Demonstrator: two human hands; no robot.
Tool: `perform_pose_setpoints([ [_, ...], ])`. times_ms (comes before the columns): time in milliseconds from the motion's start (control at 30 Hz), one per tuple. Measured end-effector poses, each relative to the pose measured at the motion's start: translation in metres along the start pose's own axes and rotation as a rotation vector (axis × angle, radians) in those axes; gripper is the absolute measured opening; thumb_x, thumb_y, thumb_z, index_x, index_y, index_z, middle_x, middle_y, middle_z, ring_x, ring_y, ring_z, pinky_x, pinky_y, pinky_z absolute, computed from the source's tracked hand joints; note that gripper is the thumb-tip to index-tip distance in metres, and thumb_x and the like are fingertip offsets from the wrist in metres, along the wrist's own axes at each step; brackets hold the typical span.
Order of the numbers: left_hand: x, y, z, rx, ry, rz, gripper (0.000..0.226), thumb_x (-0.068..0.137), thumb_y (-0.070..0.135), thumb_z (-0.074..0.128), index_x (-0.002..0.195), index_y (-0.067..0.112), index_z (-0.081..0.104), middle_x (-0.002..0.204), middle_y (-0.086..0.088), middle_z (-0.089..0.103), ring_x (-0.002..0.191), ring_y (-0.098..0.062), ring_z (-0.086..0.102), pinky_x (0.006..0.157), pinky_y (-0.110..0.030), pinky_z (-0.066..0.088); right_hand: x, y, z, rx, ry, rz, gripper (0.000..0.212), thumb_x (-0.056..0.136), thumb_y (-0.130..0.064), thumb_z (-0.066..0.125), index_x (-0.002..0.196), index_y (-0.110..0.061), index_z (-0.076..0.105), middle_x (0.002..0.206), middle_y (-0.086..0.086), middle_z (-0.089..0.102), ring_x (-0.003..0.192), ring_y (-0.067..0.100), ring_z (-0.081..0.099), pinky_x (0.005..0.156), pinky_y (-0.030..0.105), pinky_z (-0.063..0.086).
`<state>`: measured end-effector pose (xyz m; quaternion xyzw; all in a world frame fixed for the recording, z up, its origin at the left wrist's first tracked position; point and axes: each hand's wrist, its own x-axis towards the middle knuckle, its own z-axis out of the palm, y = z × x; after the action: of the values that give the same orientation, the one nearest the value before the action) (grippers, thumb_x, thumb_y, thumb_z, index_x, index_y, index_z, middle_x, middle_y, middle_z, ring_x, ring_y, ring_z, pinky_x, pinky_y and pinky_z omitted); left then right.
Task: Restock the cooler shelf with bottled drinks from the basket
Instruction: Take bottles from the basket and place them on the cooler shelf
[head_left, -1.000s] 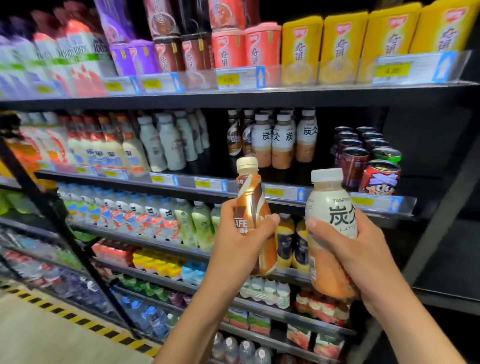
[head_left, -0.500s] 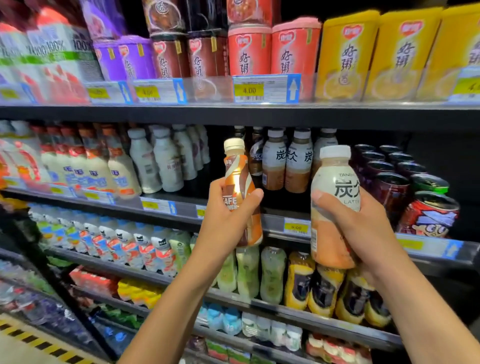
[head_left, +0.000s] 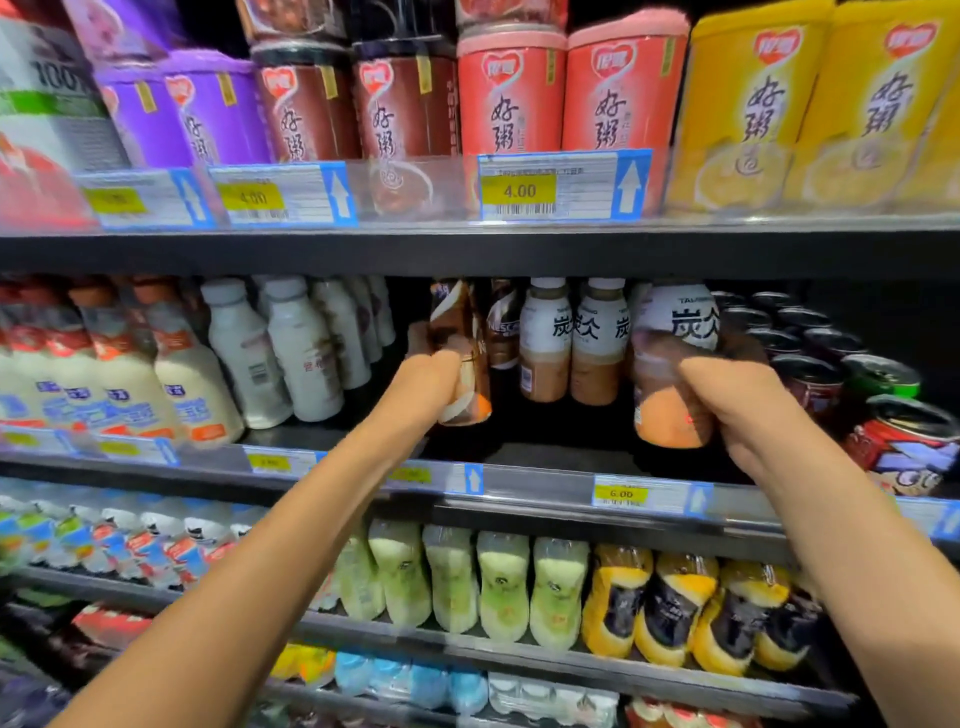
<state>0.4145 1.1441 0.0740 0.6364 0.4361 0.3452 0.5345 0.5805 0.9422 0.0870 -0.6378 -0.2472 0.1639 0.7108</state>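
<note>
My left hand (head_left: 423, 387) grips a brown and white coffee bottle (head_left: 462, 332) and holds it inside the second cooler shelf (head_left: 540, 457), in front of a matching brown bottle (head_left: 503, 327). My right hand (head_left: 737, 400) grips a white and tan latte bottle (head_left: 670, 364) with black characters, just right of two like bottles (head_left: 571, 343) standing on that shelf. Both held bottles hang slightly above the shelf floor, their caps hidden under the shelf above. The basket is out of view.
White milk bottles (head_left: 280, 348) stand left of the gap and dark cans (head_left: 810, 358) right of it. Porridge tubs (head_left: 509, 98) fill the top shelf behind price tags (head_left: 561, 189). Green and yellow bottles (head_left: 498, 582) line the shelf below.
Both hands have pushed forward and up, carrying the two bottles from in front of the shelf edge into the second shelf. The camera has closed in on the cooler.
</note>
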Motion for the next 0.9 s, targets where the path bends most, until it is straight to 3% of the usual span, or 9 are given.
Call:
perform_pose_setpoints([
  [67, 0.034, -0.005, 0.0, 0.017, -0.031, 0.037, 0.021, 0.097, 0.023, 0.058, 0.115, 0.014, 0.052, 0.122, -0.011, 0.062, 0.092, -0.014, 0.052, 0.079, -0.02, 0.038, 0.014, 0.003, 0.0, -0.008, -0.042, -0.057, 0.037, 0.073, -0.014, 0.085, 0.108, -0.011, 0.072, 0.088, 0.005, 0.076, 0.069, 0.02, 0.069, 0.061, 0.031, 0.055],
  [133, 0.044, -0.003, 0.001, 0.108, -0.018, 0.128, 0.042, 0.094, 0.021, 0.065, 0.129, 0.008, 0.047, 0.118, 0.0, 0.054, 0.103, -0.012, 0.049, 0.086, -0.022, 0.035, 0.027, 0.005, -0.001, -0.082, -0.057, -0.071, 0.043, 0.069, -0.016, 0.086, 0.109, -0.012, 0.071, 0.091, 0.006, 0.076, 0.074, 0.023, 0.07, 0.067, 0.035, 0.054],
  [233, 0.044, -0.01, -0.007, 0.159, -0.031, 0.205, 0.052, 0.088, 0.028, 0.071, 0.131, 0.006, 0.05, 0.123, -0.001, 0.062, 0.11, -0.018, 0.059, 0.089, -0.025, 0.041, 0.043, 0.007, 0.001, -0.218, -0.036, -0.096, 0.063, 0.049, -0.033, 0.087, 0.107, -0.014, 0.071, 0.096, 0.006, 0.076, 0.084, 0.025, 0.071, 0.077, 0.039, 0.057],
  [367, 0.076, -0.028, -0.004, 0.155, -0.06, 0.249, 0.074, 0.068, 0.04, 0.08, 0.125, 0.001, 0.052, 0.118, -0.008, 0.068, 0.108, -0.021, 0.066, 0.091, -0.03, 0.049, 0.062, 0.018, -0.002, -0.27, 0.024, -0.105, 0.045, 0.063, -0.017, 0.088, 0.104, -0.015, 0.072, 0.1, 0.006, 0.075, 0.093, 0.025, 0.071, 0.089, 0.044, 0.057],
  [500, 0.079, -0.025, 0.001, 0.175, -0.1, 0.262, 0.065, 0.075, 0.029, 0.082, 0.125, 0.006, 0.047, 0.118, -0.004, 0.065, 0.108, -0.017, 0.064, 0.101, -0.036, 0.048, 0.072, 0.033, -0.006, -0.287, 0.043, -0.073, 0.049, 0.063, -0.013, 0.089, 0.109, -0.012, 0.07, 0.099, 0.005, 0.075, 0.092, 0.024, 0.072, 0.086, 0.041, 0.058],
  [633, 0.081, -0.022, 0.008, 0.221, -0.1, 0.284, 0.057, 0.088, 0.016, 0.073, 0.131, 0.008, 0.038, 0.113, 0.0, 0.056, 0.103, -0.014, 0.054, 0.089, -0.026, 0.04, 0.078, 0.041, -0.005, -0.292, 0.061, -0.102, 0.041, 0.068, -0.014, 0.087, 0.106, -0.014, 0.071, 0.1, 0.004, 0.073, 0.086, 0.02, 0.069, 0.081, 0.034, 0.057],
  [767, 0.092, -0.024, 0.009, 0.191, -0.117, 0.291, 0.06, 0.086, 0.018, 0.075, 0.132, 0.011, 0.036, 0.116, -0.001, 0.057, 0.109, -0.019, 0.058, 0.102, -0.04, 0.047, 0.08, 0.041, -0.001, -0.274, 0.02, -0.123, 0.04, 0.071, -0.012, 0.086, 0.107, -0.017, 0.068, 0.095, -0.002, 0.071, 0.076, 0.007, 0.065, 0.066, 0.021, 0.051],
  [900, 0.098, -0.028, 0.011, 0.177, -0.099, 0.311, 0.062, 0.084, 0.021, 0.077, 0.131, 0.014, 0.038, 0.116, 0.0, 0.059, 0.11, -0.019, 0.059, 0.104, -0.044, 0.047, 0.087, 0.045, 0.002, -0.306, 0.025, -0.108, 0.046, 0.067, -0.019, 0.09, 0.109, -0.014, 0.07, 0.102, 0.002, 0.074, 0.089, 0.014, 0.07, 0.081, 0.031, 0.057],
])
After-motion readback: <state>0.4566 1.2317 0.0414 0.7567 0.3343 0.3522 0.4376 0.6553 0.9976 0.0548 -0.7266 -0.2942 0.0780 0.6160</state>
